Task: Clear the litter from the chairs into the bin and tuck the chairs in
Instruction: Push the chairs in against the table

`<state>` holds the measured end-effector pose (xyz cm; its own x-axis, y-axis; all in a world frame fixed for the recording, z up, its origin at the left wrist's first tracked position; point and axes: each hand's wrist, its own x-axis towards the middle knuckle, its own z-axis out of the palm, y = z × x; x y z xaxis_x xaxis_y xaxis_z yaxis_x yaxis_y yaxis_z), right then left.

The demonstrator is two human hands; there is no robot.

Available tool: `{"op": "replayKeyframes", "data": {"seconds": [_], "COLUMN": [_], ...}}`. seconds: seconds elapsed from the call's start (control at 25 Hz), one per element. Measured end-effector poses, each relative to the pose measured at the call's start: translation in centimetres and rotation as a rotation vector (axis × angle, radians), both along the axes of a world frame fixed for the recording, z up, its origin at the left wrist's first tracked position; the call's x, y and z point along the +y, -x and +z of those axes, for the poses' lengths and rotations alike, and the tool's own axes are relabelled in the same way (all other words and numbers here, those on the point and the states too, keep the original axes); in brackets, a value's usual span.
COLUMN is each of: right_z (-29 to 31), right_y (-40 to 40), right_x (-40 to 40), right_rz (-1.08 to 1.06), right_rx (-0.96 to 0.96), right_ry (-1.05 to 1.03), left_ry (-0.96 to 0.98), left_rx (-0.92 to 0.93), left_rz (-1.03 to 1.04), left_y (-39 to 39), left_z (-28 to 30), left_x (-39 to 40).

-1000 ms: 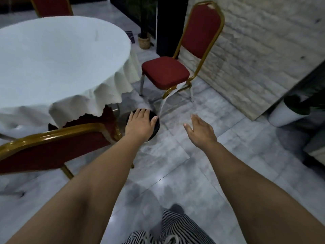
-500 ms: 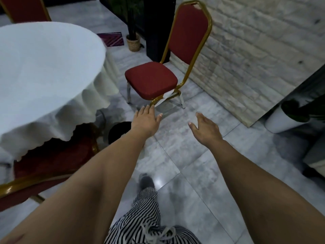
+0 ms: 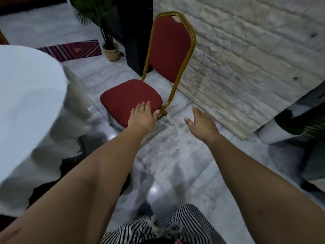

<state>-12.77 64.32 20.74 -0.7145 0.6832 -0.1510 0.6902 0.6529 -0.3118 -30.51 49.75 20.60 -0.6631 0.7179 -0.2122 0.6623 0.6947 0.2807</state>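
A red padded chair (image 3: 123,99) with a gold frame stands ahead, pulled away from the table, its back near the stone wall. Its seat looks bare. My left hand (image 3: 142,117) is stretched out flat in front of the seat's near right corner; whether it touches the cushion is unclear. My right hand (image 3: 200,123) hovers open over the floor to the right of the chair, holding nothing. Only a dark curved piece of the black bin (image 3: 82,148) shows beside the tablecloth's hem at the left.
The round table with its white cloth (image 3: 29,106) fills the left side. A stone wall (image 3: 246,55) runs on the right, with a white planter (image 3: 274,132) at its foot. A potted plant (image 3: 110,51) and a patterned mat (image 3: 70,50) lie beyond on the marble floor.
The view has moved forward and to the right, towards the red chair. Both open hands have come closer to it. The bin has slipped left, almost out of sight, and the nearer chair has left the view.
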Motion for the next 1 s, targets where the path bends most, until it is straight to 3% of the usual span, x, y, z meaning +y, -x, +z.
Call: {"op": "replayKeyframes", "data": {"seconds": [0.6, 1.0], "right_z": [2.3, 4.3], "right_y": [14.3, 28.1], "right_x": [32.5, 45.1], "right_rz": [0.223, 0.323], "right_rx": [-0.016, 0.108], "right_ry": [-0.073, -0.165], "left_ry": [-0.148, -0.294], "left_rx": [-0.058, -0.089], "left_rz": [0.261, 0.372], "left_y": [6.6, 16.3], "left_z": [0.0, 0.3], "left_x": [29.9, 43.6]}}
